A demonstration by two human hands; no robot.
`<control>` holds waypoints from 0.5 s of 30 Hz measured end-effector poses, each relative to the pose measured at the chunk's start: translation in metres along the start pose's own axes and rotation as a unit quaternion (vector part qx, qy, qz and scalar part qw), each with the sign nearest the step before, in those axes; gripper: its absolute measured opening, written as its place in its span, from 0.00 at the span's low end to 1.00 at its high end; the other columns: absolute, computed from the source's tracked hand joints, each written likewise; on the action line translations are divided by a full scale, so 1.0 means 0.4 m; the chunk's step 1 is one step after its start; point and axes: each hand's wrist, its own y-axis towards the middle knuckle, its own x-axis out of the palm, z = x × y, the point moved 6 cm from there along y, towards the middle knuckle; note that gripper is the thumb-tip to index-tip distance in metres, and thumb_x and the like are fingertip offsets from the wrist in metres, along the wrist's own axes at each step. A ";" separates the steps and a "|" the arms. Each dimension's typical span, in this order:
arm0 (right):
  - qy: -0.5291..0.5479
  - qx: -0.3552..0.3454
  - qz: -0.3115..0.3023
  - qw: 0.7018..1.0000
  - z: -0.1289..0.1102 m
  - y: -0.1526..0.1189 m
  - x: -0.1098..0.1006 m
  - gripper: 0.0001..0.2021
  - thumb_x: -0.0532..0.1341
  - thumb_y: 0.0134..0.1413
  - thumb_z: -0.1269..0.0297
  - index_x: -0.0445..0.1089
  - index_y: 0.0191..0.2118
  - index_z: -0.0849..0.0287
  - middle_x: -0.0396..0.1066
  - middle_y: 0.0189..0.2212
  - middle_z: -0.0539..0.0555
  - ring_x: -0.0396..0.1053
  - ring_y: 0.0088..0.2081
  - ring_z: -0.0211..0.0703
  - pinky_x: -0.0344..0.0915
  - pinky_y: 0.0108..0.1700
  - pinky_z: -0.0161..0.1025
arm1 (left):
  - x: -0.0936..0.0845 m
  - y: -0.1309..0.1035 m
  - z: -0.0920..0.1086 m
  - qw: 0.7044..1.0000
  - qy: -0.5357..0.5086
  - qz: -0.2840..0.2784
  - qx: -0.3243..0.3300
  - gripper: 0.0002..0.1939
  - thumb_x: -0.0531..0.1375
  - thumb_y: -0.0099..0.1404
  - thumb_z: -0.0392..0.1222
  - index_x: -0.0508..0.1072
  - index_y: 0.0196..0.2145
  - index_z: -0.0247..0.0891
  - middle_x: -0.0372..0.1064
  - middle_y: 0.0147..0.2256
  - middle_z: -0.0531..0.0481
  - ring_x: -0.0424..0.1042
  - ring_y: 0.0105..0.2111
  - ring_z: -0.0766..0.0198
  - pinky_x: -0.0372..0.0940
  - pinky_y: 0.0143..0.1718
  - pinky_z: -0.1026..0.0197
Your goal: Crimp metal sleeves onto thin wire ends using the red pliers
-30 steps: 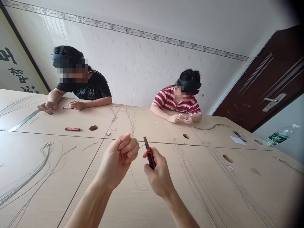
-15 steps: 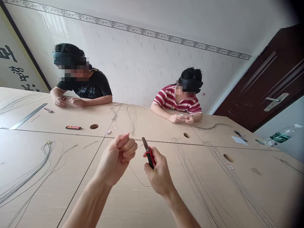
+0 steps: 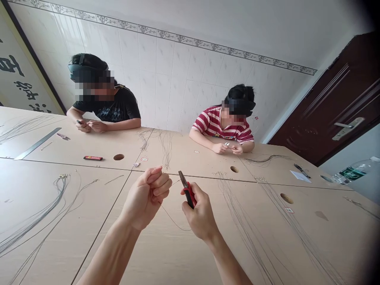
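Observation:
My left hand is closed in a pinch around a thin dark cord. The cord hangs in a loop below the fist and runs toward my right hand; a short end pokes out on the fist's right side. My right hand is wrapped round pliers with red and black handles, jaws pointing up and slightly left. A small gap lies between the plier jaws and my left fingers. Whether anything small sits between those fingers is hidden.
Bundles of thin cords with gold ends lie on the left, more cords on the right. A steel ruler, a red and black stick and a bottle rest on the table. Two people sit opposite, working with their hands.
My hands keep almost the same pose, the pliers barely shifted. The view has moved slightly. A dark tool now shows in the hand of the person on the left.

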 end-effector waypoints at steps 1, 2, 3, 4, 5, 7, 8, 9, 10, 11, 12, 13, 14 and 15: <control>-0.001 -0.001 0.001 1.000 0.000 0.000 -0.001 0.07 0.52 0.44 0.72 0.61 0.33 0.56 0.62 0.27 0.47 0.57 0.26 0.37 0.51 0.26 0.34 | -0.001 -0.001 0.001 1.000 -0.001 0.001 0.001 0.22 0.54 0.67 0.33 0.49 0.18 0.39 0.36 0.19 0.60 0.42 0.16 0.73 0.41 0.13 0.68; -0.002 -0.002 0.001 1.000 -0.001 -0.001 -0.001 0.07 0.52 0.44 0.72 0.61 0.33 0.56 0.62 0.27 0.47 0.57 0.26 0.37 0.51 0.26 0.34 | -0.002 -0.001 0.001 1.000 -0.001 0.002 0.000 0.22 0.54 0.67 0.33 0.49 0.17 0.39 0.36 0.19 0.60 0.42 0.16 0.73 0.41 0.13 0.68; -0.003 -0.002 0.000 1.000 -0.001 -0.002 -0.001 0.07 0.52 0.44 0.72 0.61 0.33 0.56 0.62 0.27 0.47 0.57 0.26 0.37 0.51 0.26 0.34 | -0.003 -0.002 0.001 1.000 -0.001 0.003 0.000 0.22 0.54 0.67 0.33 0.49 0.17 0.39 0.36 0.19 0.60 0.42 0.16 0.73 0.41 0.13 0.68; -0.003 -0.002 -0.001 1.000 -0.001 -0.002 0.000 0.07 0.52 0.44 0.72 0.61 0.33 0.56 0.62 0.27 0.47 0.57 0.26 0.37 0.51 0.26 0.34 | -0.004 -0.002 0.001 1.000 0.000 0.003 -0.001 0.22 0.54 0.66 0.33 0.49 0.17 0.39 0.36 0.19 0.60 0.42 0.16 0.73 0.41 0.14 0.68; -0.002 -0.002 -0.003 1.000 -0.001 -0.003 0.001 0.07 0.52 0.44 0.72 0.61 0.33 0.56 0.62 0.27 0.47 0.57 0.26 0.37 0.51 0.26 0.34 | -0.005 -0.002 0.001 1.000 0.000 0.004 -0.001 0.22 0.54 0.66 0.33 0.49 0.17 0.39 0.36 0.19 0.60 0.42 0.16 0.73 0.41 0.14 0.68; -0.001 -0.001 -0.005 1.000 -0.001 -0.004 0.001 0.07 0.52 0.44 0.72 0.61 0.33 0.56 0.62 0.27 0.47 0.56 0.26 0.37 0.51 0.26 0.34 | -0.007 -0.003 0.002 1.000 0.001 0.006 0.001 0.22 0.54 0.66 0.33 0.49 0.17 0.39 0.36 0.19 0.60 0.42 0.16 0.73 0.41 0.14 0.68; -0.001 -0.001 -0.005 1.000 -0.001 -0.004 0.001 0.07 0.52 0.44 0.72 0.61 0.33 0.56 0.62 0.26 0.47 0.56 0.25 0.37 0.51 0.26 0.34 | -0.008 -0.003 0.003 1.000 0.002 0.008 0.002 0.22 0.54 0.66 0.33 0.49 0.17 0.39 0.36 0.19 0.60 0.42 0.16 0.73 0.41 0.14 0.68; -0.001 -0.002 -0.004 1.000 -0.001 -0.003 0.001 0.07 0.52 0.44 0.72 0.61 0.33 0.56 0.62 0.26 0.47 0.56 0.25 0.37 0.51 0.26 0.34 | -0.008 -0.003 0.003 1.000 0.002 0.010 0.002 0.22 0.54 0.66 0.33 0.49 0.17 0.39 0.35 0.19 0.60 0.42 0.16 0.73 0.41 0.13 0.68; -0.002 -0.003 -0.004 1.000 -0.002 -0.002 0.000 0.07 0.52 0.44 0.72 0.61 0.33 0.56 0.61 0.26 0.47 0.56 0.25 0.37 0.51 0.26 0.34 | -0.008 -0.003 0.003 1.000 0.003 0.012 0.001 0.22 0.54 0.66 0.33 0.49 0.17 0.39 0.36 0.19 0.60 0.42 0.16 0.73 0.41 0.13 0.68; -0.003 -0.004 -0.004 1.000 -0.001 -0.002 0.000 0.07 0.52 0.44 0.72 0.61 0.33 0.56 0.61 0.26 0.47 0.56 0.25 0.37 0.51 0.26 0.34 | -0.008 -0.003 0.003 1.000 0.002 0.014 0.000 0.22 0.54 0.66 0.33 0.49 0.17 0.39 0.36 0.19 0.60 0.42 0.16 0.73 0.41 0.13 0.68; -0.003 -0.005 -0.004 1.000 -0.001 0.000 0.000 0.07 0.52 0.44 0.72 0.61 0.33 0.56 0.61 0.26 0.47 0.56 0.25 0.37 0.51 0.25 0.34 | -0.007 -0.003 0.003 1.000 0.001 0.014 -0.001 0.22 0.54 0.67 0.33 0.49 0.17 0.39 0.36 0.19 0.60 0.42 0.16 0.73 0.41 0.13 0.69; -0.002 -0.005 -0.004 1.000 0.000 0.001 0.000 0.07 0.52 0.44 0.72 0.61 0.33 0.56 0.61 0.25 0.46 0.56 0.25 0.37 0.51 0.25 0.34 | -0.007 -0.004 0.003 1.000 -0.001 0.014 -0.003 0.22 0.54 0.67 0.33 0.50 0.17 0.39 0.36 0.19 0.60 0.42 0.16 0.73 0.41 0.13 0.69; -0.002 -0.004 -0.004 1.000 0.001 0.002 0.000 0.07 0.52 0.44 0.72 0.61 0.33 0.56 0.61 0.25 0.46 0.55 0.25 0.37 0.51 0.25 0.34 | -0.006 -0.004 0.003 1.000 -0.003 0.014 -0.004 0.22 0.54 0.67 0.33 0.50 0.17 0.39 0.36 0.19 0.60 0.42 0.16 0.73 0.42 0.13 0.69; -0.002 -0.003 -0.003 1.000 0.002 0.002 0.001 0.07 0.52 0.44 0.72 0.61 0.33 0.56 0.61 0.26 0.47 0.55 0.25 0.37 0.51 0.25 0.34 | -0.007 -0.005 0.003 1.000 -0.006 0.015 -0.005 0.22 0.54 0.67 0.33 0.50 0.17 0.39 0.36 0.19 0.60 0.42 0.15 0.73 0.42 0.13 0.69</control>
